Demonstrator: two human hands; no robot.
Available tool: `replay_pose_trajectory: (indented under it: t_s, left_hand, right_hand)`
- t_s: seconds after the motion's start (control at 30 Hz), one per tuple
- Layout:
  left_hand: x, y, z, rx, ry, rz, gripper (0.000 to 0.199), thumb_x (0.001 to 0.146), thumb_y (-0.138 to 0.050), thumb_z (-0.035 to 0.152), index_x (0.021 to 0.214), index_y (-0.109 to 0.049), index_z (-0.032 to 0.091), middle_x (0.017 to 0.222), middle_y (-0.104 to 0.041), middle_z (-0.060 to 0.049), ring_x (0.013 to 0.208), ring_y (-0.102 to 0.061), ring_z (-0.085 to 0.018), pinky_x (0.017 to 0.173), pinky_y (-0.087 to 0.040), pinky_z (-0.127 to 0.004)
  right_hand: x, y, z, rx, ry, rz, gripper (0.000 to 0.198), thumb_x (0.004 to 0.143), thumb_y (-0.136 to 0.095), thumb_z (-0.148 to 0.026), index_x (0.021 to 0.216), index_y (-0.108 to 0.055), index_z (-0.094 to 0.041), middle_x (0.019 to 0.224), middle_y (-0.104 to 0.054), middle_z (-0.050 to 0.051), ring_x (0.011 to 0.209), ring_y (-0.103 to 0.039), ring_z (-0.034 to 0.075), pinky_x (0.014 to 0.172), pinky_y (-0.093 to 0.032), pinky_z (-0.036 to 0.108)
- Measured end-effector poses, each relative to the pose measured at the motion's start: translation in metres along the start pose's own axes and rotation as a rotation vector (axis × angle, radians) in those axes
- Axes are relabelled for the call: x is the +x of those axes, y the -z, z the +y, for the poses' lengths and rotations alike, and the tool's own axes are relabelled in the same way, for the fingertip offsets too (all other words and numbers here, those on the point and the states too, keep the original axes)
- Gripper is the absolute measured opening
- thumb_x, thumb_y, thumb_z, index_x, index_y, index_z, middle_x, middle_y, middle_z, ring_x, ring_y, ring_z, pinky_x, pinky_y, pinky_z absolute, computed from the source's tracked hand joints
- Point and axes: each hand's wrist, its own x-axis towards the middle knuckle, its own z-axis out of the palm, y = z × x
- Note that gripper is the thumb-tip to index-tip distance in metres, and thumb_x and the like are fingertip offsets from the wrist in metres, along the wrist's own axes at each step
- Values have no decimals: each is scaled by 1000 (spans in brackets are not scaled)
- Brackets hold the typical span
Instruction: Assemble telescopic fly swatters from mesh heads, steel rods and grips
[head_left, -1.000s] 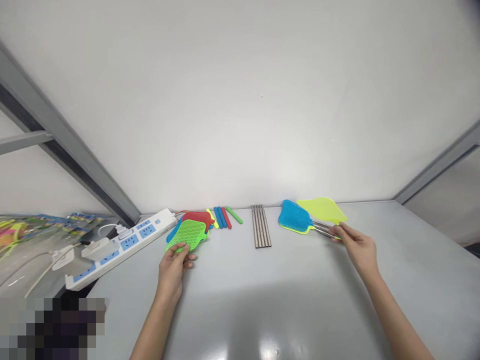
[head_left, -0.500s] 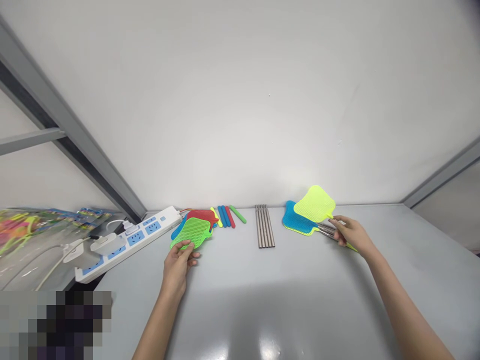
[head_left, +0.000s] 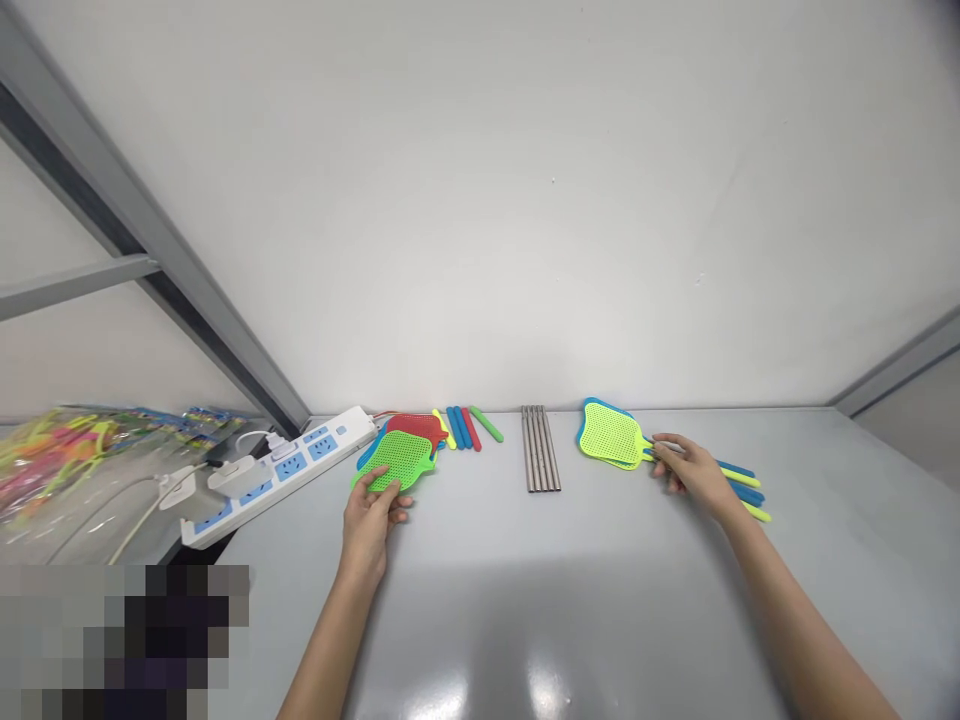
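Observation:
At the left, my left hand (head_left: 377, 512) pinches the near edge of a green fly swatter head (head_left: 397, 458). That head lies over a red swatter head (head_left: 415, 430) and a blue one (head_left: 367, 458). On the right, my right hand (head_left: 691, 472) grips the neck of a yellow fly swatter (head_left: 611, 432), which rests on a pile of blue and yellow swatters. Their blue and yellow handles (head_left: 744, 494) stick out beyond my wrist; the metal shafts are mostly hidden under my hand. Between my hands lie several metal tubes (head_left: 541, 450) side by side.
Behind the green head lie several loose coloured handle grips (head_left: 466, 428). A white power strip (head_left: 277, 478) with plugs and cables runs along the left edge. Farther left is a clear plastic bag (head_left: 82, 470) with colourful items. A pale wall (head_left: 525, 250) closes off the back.
My right hand has lowered the yellow swatter onto the pile, so its head now covers most of the blue one. My left hand still holds the green head. The view has shifted slightly.

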Motion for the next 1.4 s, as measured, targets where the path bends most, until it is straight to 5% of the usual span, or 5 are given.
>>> replay_pose_trajectory:
  t_s: [0.17,0.4,0.73,1.07,1.4]
  left_hand:
    - [-1,-1,3,0,27,-5,41,59,-55,18,100,-51,20,59,-52,3,51,-55,-11,40,-41,-17]
    - [0,1,1,-23,4,-27,31,59,-51,19,89,-58,17,73,-50,1,48,-54,-8,38,-41,-17]
    - [1,3,-1,-26,12,-38,31,60,-50,18,90,-56,17,75,-49,1,48,-54,-8,38,-41,-17]
    - [1,1,-1,-24,21,-36,35,60,-50,16,94,-55,17,69,-48,2,48,-53,-9,39,-40,-18]
    - [-1,2,0,-23,12,-43,36,59,-51,18,94,-55,17,69,-49,1,49,-54,-9,39,-40,-18]
  right_hand:
    - [-23,-11,-25,150,-3,44,33,69,-50,-45,84,-53,-16,54,-53,-1,35,-44,8,34,-34,20]
    - [-51,-79,-37,232,-82,-345,30,69,-51,-45,78,-48,-16,54,-53,-2,34,-47,7,30,-36,18]
    - [-33,-118,-48,116,-124,-458,30,65,-56,-41,73,-36,-20,43,-44,-9,25,-41,7,22,-26,15]
    - [-34,-109,-38,-92,-75,-235,17,70,-47,-30,79,-36,-21,37,-38,-12,21,-30,6,27,-20,18]
    - [-38,-96,-45,-514,68,-35,15,66,-48,-31,59,-49,-18,56,-54,1,54,-48,13,46,-27,22]
